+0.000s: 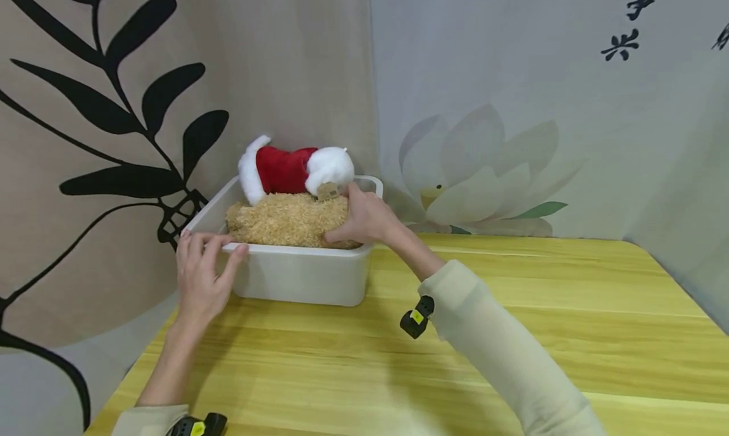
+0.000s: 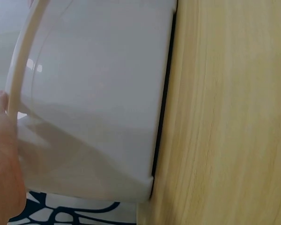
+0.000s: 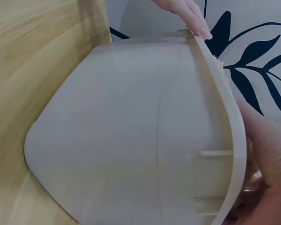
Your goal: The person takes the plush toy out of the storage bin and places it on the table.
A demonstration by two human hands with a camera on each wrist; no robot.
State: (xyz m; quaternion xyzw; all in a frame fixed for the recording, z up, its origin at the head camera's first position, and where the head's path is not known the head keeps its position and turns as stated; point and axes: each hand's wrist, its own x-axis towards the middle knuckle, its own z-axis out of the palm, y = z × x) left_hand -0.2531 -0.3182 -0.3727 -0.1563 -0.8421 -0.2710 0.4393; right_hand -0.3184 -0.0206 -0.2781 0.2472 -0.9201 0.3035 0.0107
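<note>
Tan fuzzy plush (image 1: 285, 219) lies in the white bin (image 1: 302, 274), below the red-and-white toy (image 1: 285, 170). The right hand (image 1: 367, 214) grips its right end, thumb and fingers spread wide; the left hand (image 1: 202, 278) holds the bin's near left corner.

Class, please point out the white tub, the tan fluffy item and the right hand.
White tub (image 1: 302, 274), head view: front wall.
Tan fluffy item (image 1: 287, 219), head view: middle of its upper surface.
Right hand (image 1: 367, 217), head view: middle, near the thumb's base.

Room right of bin (image 1: 302, 274) (behind: unclear)
</note>
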